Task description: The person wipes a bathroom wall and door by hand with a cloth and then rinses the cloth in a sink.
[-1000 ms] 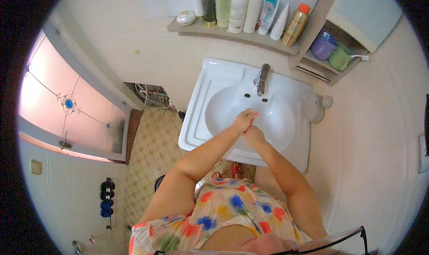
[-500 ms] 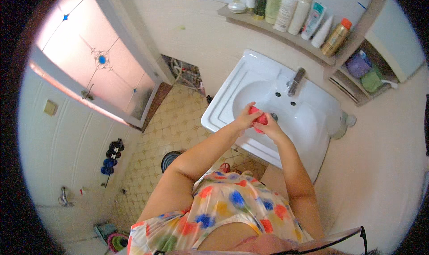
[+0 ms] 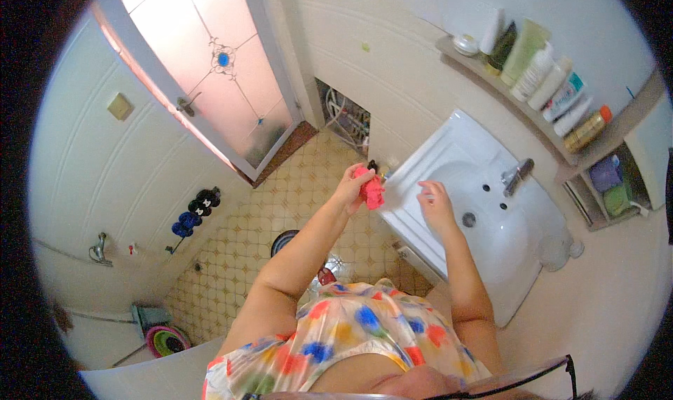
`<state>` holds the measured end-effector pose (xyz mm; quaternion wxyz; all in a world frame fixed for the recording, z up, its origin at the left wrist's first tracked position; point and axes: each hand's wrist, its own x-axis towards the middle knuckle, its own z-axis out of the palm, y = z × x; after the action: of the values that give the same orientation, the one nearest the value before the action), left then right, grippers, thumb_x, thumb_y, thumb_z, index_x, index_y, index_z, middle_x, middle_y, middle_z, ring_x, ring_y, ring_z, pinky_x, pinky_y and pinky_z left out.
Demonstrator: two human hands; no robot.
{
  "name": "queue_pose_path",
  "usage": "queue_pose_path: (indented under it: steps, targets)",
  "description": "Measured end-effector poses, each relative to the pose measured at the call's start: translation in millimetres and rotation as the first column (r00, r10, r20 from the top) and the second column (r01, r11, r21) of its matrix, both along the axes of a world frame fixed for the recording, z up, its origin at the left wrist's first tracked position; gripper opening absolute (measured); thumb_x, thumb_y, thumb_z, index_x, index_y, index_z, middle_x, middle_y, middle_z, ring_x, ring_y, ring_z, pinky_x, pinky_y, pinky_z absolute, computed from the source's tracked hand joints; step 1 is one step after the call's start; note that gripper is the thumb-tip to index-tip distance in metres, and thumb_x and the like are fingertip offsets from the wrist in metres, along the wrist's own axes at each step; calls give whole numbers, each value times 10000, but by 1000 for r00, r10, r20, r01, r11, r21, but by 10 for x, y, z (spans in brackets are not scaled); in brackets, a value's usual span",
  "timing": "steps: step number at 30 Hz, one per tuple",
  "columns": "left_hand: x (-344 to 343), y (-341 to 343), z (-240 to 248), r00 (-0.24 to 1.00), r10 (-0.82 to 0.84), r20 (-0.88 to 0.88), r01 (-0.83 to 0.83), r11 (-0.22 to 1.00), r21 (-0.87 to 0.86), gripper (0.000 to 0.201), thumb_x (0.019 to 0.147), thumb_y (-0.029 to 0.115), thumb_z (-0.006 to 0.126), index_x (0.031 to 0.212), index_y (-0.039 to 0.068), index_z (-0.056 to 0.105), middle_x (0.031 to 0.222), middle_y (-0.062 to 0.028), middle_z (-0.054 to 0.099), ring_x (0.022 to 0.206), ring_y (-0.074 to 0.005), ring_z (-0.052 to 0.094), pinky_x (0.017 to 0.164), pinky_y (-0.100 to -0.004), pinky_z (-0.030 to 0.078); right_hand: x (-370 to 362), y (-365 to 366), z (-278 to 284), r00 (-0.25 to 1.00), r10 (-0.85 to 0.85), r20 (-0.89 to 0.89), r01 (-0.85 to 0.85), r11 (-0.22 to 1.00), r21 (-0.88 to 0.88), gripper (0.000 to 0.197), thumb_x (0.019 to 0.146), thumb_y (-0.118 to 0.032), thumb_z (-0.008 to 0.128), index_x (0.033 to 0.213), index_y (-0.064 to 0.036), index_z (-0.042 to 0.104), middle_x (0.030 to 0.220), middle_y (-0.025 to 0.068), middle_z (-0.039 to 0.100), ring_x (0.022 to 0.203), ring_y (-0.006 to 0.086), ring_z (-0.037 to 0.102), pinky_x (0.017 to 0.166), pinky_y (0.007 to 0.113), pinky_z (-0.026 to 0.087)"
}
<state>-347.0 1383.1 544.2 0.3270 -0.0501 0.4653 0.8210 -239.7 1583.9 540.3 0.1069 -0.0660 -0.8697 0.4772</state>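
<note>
My left hand (image 3: pixel 349 191) is closed round a crumpled pinkish-red cloth (image 3: pixel 371 192), held above the floor just off the sink's left edge. Part of the cloth hangs out past my fingers. Over the left part of the white washbasin (image 3: pixel 420 169) is my right hand (image 3: pixel 436 202), apart from the cloth, fingers loosely bent and nothing visible in them. The basin's drain (image 3: pixel 469 220) shows to the right of that hand. A metal tap (image 3: pixel 517 177) stands at the back of the basin.
A shelf (image 3: pixel 505 88) with several bottles and tubes runs above the basin, beside an open cabinet (image 3: pixel 617 183). A glass-panelled door (image 3: pixel 224 85) stands at the far left. On the tiled floor (image 3: pixel 231 253) sits a dark round basin (image 3: pixel 284 242), partly hidden by my left arm.
My hands have parted. The left one has carried the red cloth left, out from over the basin; the right one has let go of it. The view has turned leftward.
</note>
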Motion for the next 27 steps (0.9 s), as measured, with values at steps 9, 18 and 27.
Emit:
queue_pose_path:
  steps: [9,18,27]
  targets:
    - [-532,-1156,170,988,130,-77,-112,972,206,364,839,104,437,1178,64,310,1063,-125,479,880,-223,538,738,-360,478,-1149,-1765,31,975,182,-127,-195,975,-104,392,776,-236,581,1078,-21,453,974,88,545,819,153,540,705,286,447]
    - [-1008,-2559,-188,937,201,-284,-266,941,-210,213,860,180,436,1023,53,488,935,-46,560,853,-150,541,741,-316,440,-1738,-2615,255,982,150,118,23,520,-854,385,849,-361,444,1066,-43,461,970,77,532,753,159,539,679,322,458]
    - [-903,-3558,-415,799,587,-129,-594,804,-17,198,887,186,358,1005,58,452,932,-46,530,803,-140,524,698,-297,453,-2220,-3497,-204,840,429,333,-233,838,-493,362,794,-210,549,1096,-85,392,941,38,522,734,127,512,597,249,428]
